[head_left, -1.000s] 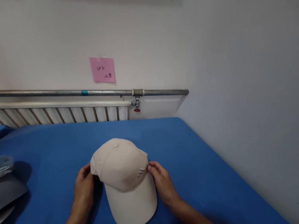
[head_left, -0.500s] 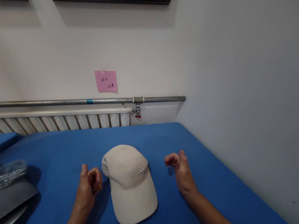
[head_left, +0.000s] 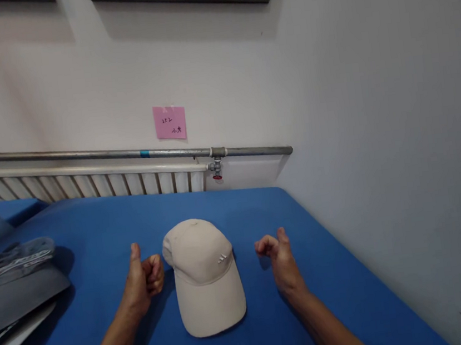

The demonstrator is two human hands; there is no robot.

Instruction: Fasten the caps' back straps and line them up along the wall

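Observation:
A beige baseball cap point(head_left: 202, 254) with a small stripe logo lies on the blue table surface point(head_left: 266, 325), crown up, its brim toward me. To its left is my left hand point(head_left: 141, 278), fingers curled into a fist and thumb pointing up, close to the cap's side with nothing visible in it. On the other side, farther from the cap, my right hand point(head_left: 280, 259) has its fingers curled in and its thumb raised. It too shows nothing held.
Stacked grey caps point(head_left: 21, 293) lie at the left, partly cut off by the frame. Behind the table run a white radiator point(head_left: 101, 183) and a metal pipe point(head_left: 98, 154) with a red-handled valve point(head_left: 217, 176). A wall point(head_left: 379, 148) borders the right side.
The view has shifted slightly, so the cap and background sit a little farther right. My left hand looks more tightly closed, its thumb straighter. My right hand keeps almost the same pose.

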